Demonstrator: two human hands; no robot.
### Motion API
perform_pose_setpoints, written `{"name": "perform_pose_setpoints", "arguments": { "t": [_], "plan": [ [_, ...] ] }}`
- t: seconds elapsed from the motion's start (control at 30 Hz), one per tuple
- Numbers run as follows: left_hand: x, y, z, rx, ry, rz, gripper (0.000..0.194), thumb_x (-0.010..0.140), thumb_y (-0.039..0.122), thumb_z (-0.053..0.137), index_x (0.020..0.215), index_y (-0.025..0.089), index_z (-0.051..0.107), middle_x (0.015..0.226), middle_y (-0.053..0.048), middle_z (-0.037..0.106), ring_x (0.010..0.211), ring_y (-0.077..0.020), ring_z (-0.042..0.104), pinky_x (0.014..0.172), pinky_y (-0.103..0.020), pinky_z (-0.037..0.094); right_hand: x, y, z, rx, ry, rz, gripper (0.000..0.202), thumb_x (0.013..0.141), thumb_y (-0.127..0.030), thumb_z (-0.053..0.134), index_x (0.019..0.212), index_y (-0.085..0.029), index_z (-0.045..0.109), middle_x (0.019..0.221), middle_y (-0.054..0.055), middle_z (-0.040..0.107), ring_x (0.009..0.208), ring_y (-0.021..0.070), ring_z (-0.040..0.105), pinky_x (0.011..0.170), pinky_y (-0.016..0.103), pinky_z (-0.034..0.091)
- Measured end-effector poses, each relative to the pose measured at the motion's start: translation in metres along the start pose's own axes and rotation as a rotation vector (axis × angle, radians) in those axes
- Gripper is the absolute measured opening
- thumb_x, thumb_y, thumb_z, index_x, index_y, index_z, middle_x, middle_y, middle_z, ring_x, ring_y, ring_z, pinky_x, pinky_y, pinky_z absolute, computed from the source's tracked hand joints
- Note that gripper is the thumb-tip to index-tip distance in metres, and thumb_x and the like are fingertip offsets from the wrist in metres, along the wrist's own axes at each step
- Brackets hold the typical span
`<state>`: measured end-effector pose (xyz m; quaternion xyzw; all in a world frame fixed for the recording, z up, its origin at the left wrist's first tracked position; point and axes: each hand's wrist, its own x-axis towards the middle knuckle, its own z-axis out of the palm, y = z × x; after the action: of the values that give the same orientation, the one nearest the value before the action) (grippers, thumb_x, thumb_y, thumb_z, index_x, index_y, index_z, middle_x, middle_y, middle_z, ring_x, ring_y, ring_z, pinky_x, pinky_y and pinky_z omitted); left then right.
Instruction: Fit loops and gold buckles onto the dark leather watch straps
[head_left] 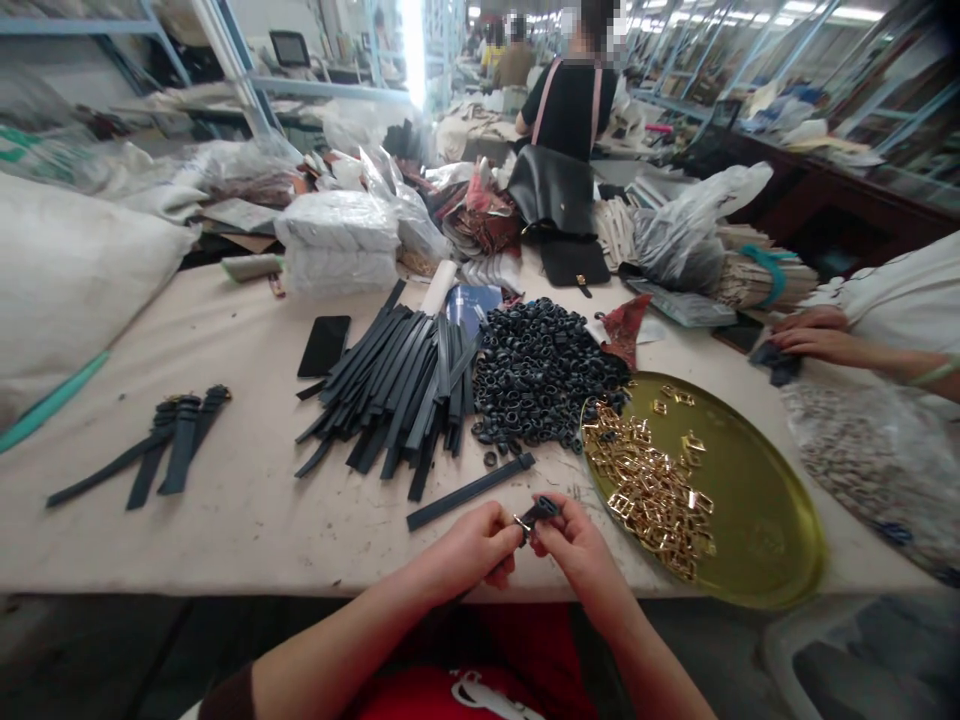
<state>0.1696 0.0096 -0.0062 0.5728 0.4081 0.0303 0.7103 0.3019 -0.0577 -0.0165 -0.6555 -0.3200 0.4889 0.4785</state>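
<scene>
Near the table's front edge, my left hand [484, 545] and my right hand [574, 540] are both closed on one dark strap [541, 508]. A small gold buckle [522, 524] shows on it between my fingertips; part of the strap is hidden by my hands. Just beyond them a single dark strap [471, 491] lies flat. Behind that is a fanned pile of dark straps [397, 375], with a heap of small dark loops [544, 370] to its right. Several gold buckles [652, 490] are piled on the left side of a gold oval tray [757, 510].
At the left lie several straps with buckles [180, 440]. A black phone [325, 346] is beside the strap pile. Wrapped bundles [337, 240] and a black bag [555, 195] stand at the back. On the right, another person's hands [817, 335] hold dark material near a plastic bag [855, 450].
</scene>
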Motion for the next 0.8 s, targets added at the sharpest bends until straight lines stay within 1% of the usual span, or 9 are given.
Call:
{"name": "perform_pose_setpoints", "arguments": {
  "t": [0.1, 0.17, 0.27, 0.37, 0.47, 0.57, 0.6, 0.73, 0.8],
  "plan": [
    [-0.002, -0.012, 0.003, 0.038, 0.105, -0.004, 0.017, 0.074, 0.034, 0.045, 0.069, 0.019, 0.040, 0.049, 0.006, 0.048, 0.038, -0.0083, 0.044, 0.040, -0.019, 0.034, -0.002, 0.001, 0.003, -0.149, 0.039, -0.086, 0.044, 0.074, -0.040, 0.054, 0.109, -0.017, 0.046, 0.062, -0.003, 0.053, 0.050, 0.0120, 0.049, 0.048, 0.024, 0.041],
    [-0.006, -0.018, 0.004, 0.055, 0.163, 0.007, 0.016, 0.072, 0.032, 0.048, 0.067, 0.019, 0.041, 0.047, 0.007, 0.046, 0.037, -0.0074, 0.040, 0.038, -0.017, 0.030, 0.000, 0.003, 0.003, -0.324, 0.101, -0.182, 0.036, 0.080, -0.041, 0.044, 0.105, -0.017, 0.051, 0.058, -0.004, 0.051, 0.048, 0.0120, 0.049, 0.047, 0.024, 0.041],
    [-0.012, -0.024, 0.001, 0.050, 0.215, -0.005, 0.013, 0.071, 0.029, 0.048, 0.066, 0.019, 0.040, 0.045, 0.008, 0.042, 0.035, -0.0063, 0.035, 0.036, -0.017, 0.026, 0.008, 0.009, 0.001, -0.494, 0.186, -0.252, 0.036, 0.084, -0.041, 0.036, 0.099, -0.015, 0.056, 0.054, -0.002, 0.051, 0.048, 0.0152, 0.051, 0.050, 0.028, 0.042],
    [-0.019, -0.027, -0.003, 0.003, 0.210, -0.030, 0.011, 0.071, 0.028, 0.046, 0.068, 0.019, 0.040, 0.047, 0.008, 0.044, 0.034, -0.0060, 0.037, 0.036, -0.017, 0.027, 0.016, 0.016, -0.002, -0.556, 0.211, -0.315, 0.035, 0.079, -0.040, 0.045, 0.100, -0.015, 0.058, 0.079, 0.008, 0.061, 0.075, 0.0227, 0.057, 0.070, 0.038, 0.044],
    [-0.025, -0.028, -0.007, -0.067, 0.188, -0.021, 0.012, 0.072, 0.029, 0.044, 0.069, 0.018, 0.043, 0.051, 0.007, 0.047, 0.036, -0.0055, 0.038, 0.037, -0.016, 0.029, 0.015, 0.019, -0.004, -0.660, 0.269, -0.415, 0.038, 0.078, -0.038, 0.048, 0.109, -0.018, 0.056, 0.110, 0.013, 0.054, 0.102, 0.0279, 0.048, 0.087, 0.044, 0.036],
    [-0.031, -0.027, -0.007, -0.143, 0.155, 0.002, 0.014, 0.072, 0.031, 0.045, 0.069, 0.017, 0.043, 0.054, 0.006, 0.048, 0.039, -0.0052, 0.041, 0.040, -0.016, 0.032, 0.001, 0.015, -0.006, -0.747, 0.371, -0.497, 0.035, 0.082, -0.039, 0.043, 0.107, -0.018, 0.055, 0.108, 0.013, 0.053, 0.098, 0.0272, 0.049, 0.083, 0.042, 0.038],
    [-0.033, -0.026, -0.006, -0.167, 0.140, 0.009, 0.014, 0.072, 0.032, 0.045, 0.070, 0.017, 0.043, 0.055, 0.005, 0.050, 0.040, -0.0054, 0.043, 0.041, -0.016, 0.033, -0.006, 0.013, -0.004, -0.721, 0.343, -0.481, 0.033, 0.082, -0.040, 0.042, 0.101, -0.018, 0.058, 0.099, 0.012, 0.057, 0.090, 0.0256, 0.052, 0.078, 0.040, 0.041],
    [-0.036, -0.022, 0.001, -0.226, 0.089, 0.026, 0.015, 0.072, 0.032, 0.045, 0.075, 0.018, 0.041, 0.060, 0.004, 0.054, 0.042, -0.0063, 0.047, 0.044, -0.018, 0.036, -0.025, 0.011, 0.013, -0.343, 0.023, -0.233, 0.028, 0.076, -0.044, 0.052, 0.085, -0.018, 0.060, 0.066, 0.001, 0.057, 0.058, 0.0164, 0.051, 0.056, 0.028, 0.042],
    [-0.035, -0.021, 0.004, -0.221, 0.091, 0.028, 0.013, 0.071, 0.029, 0.044, 0.076, 0.018, 0.041, 0.059, 0.005, 0.054, 0.041, -0.0063, 0.046, 0.044, -0.018, 0.036, -0.026, 0.013, 0.023, -0.177, 0.013, -0.145, 0.027, 0.072, -0.043, 0.058, 0.080, -0.018, 0.058, 0.062, -0.001, 0.053, 0.053, 0.0135, 0.047, 0.052, 0.026, 0.039]
  ]
}}
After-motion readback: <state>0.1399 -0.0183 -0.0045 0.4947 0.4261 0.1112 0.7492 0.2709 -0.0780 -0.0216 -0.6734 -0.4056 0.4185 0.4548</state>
